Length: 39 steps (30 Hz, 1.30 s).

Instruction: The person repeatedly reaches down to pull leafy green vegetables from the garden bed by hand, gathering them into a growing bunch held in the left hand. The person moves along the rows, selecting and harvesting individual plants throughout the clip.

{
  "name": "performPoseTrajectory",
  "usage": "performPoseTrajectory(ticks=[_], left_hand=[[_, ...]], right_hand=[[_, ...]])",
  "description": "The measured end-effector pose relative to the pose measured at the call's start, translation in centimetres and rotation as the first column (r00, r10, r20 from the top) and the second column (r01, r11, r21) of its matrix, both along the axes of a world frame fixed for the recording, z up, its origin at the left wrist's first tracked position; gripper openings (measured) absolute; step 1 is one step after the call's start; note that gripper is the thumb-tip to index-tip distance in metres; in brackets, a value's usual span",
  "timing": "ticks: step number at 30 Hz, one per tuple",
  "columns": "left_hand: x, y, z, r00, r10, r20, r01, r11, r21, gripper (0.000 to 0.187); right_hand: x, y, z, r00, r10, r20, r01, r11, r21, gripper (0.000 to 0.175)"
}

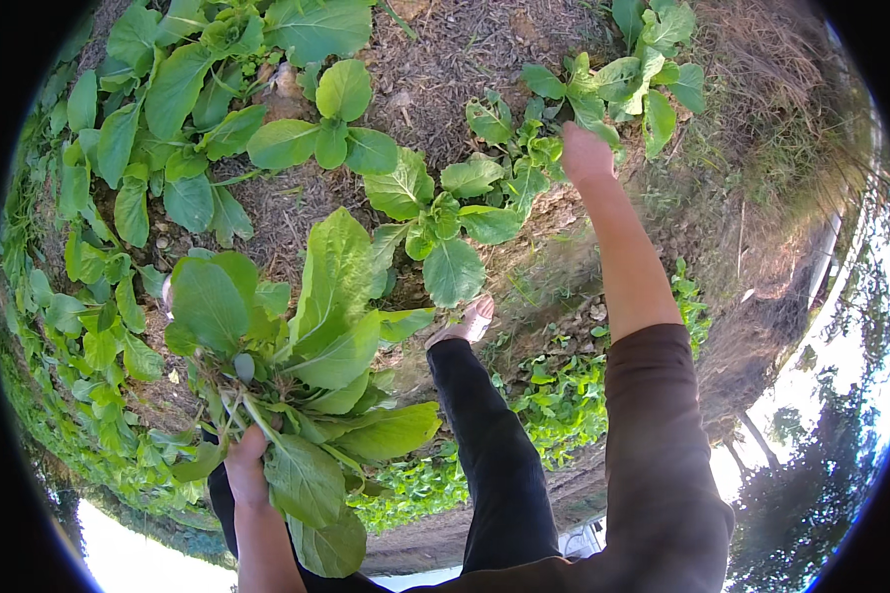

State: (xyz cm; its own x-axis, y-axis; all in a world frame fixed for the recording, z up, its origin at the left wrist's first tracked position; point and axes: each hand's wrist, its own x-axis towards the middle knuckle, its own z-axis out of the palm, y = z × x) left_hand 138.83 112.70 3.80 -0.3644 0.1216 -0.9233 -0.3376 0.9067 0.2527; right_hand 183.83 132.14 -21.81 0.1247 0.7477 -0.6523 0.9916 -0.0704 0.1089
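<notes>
My left hand (246, 452) is closed around the stems of a large bunch of leafy greens (334, 348), probably mustard greens or a similar brassica. The broad leaves fan out above and to the right of the fist, and some droop below it. Farther out at the upper right, my right hand (588, 154) reaches down into a leafy green plant (589, 93) growing in the soil. Leaves cover its fingers, so their grip is hidden. Just left of that hand grows a smaller plant with holed leaves (489, 118).
A rooted leafy plant (441, 215) stands between my arms, beyond my foot (475, 320). Dense greens (170, 96) fill the left side. Bare soil with dry litter (445, 67) lies at the top, dry grass (771, 81) at the right. Low green plants (556, 400) grow beside my leg.
</notes>
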Motion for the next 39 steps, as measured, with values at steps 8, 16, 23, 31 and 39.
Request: performPoseTrajectory(ticks=[8,16,23,31,39], left_hand=[[0.6,-1.4,-1.4,0.999,0.001,0.033,-0.001,1.000,0.006,0.027],[0.7,-1.4,-1.3,0.999,0.015,0.033,-0.017,0.998,0.057,0.027],[0.9,-0.9,-1.8,0.995,-0.016,0.094,0.005,0.993,0.116,0.030],[0.6,1.0,-0.7,0.974,0.050,0.220,-0.068,0.995,0.076,0.040],[-1.3,-1.6,-1.9,0.874,-0.479,0.085,0.429,0.841,0.329,0.059]], right_hand=[[-2.1,3.2,-1.5,0.991,-0.134,-0.021,0.135,0.985,0.107,0.033],[2.5,0.8,-0.9,0.830,-0.553,-0.074,0.557,0.816,0.155,0.056],[0.7,-4.7,-1.2,0.898,-0.426,0.115,0.433,0.900,-0.046,0.051],[-4.1,-4.8,4.7,0.940,-0.340,-0.001,0.340,0.940,0.041,0.041],[-22.9,-1.4,5.9,0.757,0.136,-0.639,0.044,0.965,0.258,0.023]])
